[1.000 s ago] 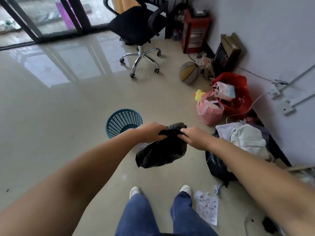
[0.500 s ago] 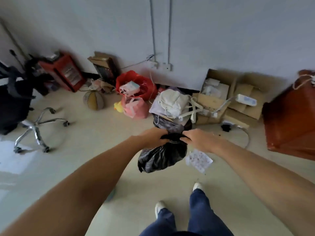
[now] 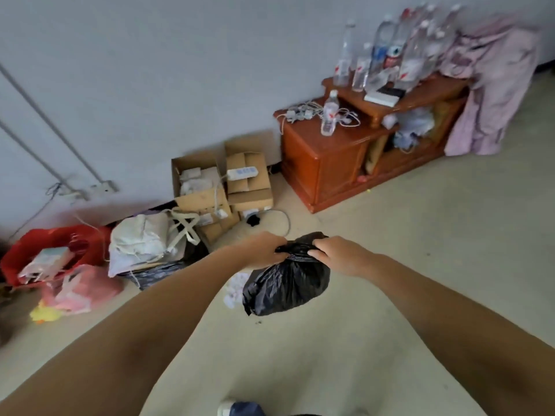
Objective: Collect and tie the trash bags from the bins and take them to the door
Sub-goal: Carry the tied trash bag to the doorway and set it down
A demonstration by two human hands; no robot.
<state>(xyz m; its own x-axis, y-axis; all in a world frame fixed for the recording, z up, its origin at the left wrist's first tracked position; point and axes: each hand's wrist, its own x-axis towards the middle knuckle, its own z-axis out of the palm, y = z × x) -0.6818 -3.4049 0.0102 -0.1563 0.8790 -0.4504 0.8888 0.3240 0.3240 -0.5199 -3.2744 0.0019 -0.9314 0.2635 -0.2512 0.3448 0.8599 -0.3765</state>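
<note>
A small, crinkled black plastic trash bag [image 3: 285, 283] is gripped at its gathered neck by the left hand [image 3: 264, 250] and the right hand [image 3: 338, 255], above the beige floor [image 3: 420, 235].

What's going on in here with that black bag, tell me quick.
A person is holding a small black trash bag up off the floor, both hands gripping its gathered neck: the left hand on one side, the right hand on the other. It looks like they are tying it shut; whether a knot is finished cannot be told. Cardboard boxes, other bags and a wooden cabinet with bottles line the wall ahead.
</note>
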